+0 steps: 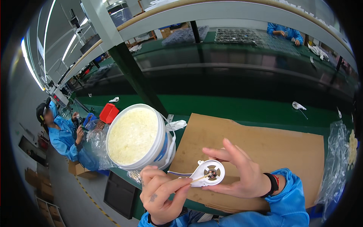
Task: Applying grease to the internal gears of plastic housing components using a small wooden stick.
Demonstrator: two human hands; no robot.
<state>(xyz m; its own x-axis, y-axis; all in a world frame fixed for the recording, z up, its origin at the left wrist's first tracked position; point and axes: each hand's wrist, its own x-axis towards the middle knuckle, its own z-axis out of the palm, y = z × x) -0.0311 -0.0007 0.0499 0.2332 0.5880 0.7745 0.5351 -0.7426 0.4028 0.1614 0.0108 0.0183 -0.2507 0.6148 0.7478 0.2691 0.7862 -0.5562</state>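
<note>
My left hand [160, 195] pinches a thin wooden stick [199, 179] between thumb and fingers. The tip of the stick reaches the copper-coloured coil at the centre of a small white blower housing [196, 174]. That housing is round with a short outlet, and thin wires [179, 173] run from it toward my left hand. Thumb and fingers of my right hand [244, 176] grip its rim from the right, with the index finger raised. Both hands are above the near part of a brown cardboard sheet [257, 147].
A white bucket [163, 143] filled with pale yellow material stands at left, beside a red bin [109, 113]. Clear plastic bags [334, 162] lie at right. White housings [298, 106] rest on the green surface beyond the cardboard. A co-worker [62, 132] sits at far left.
</note>
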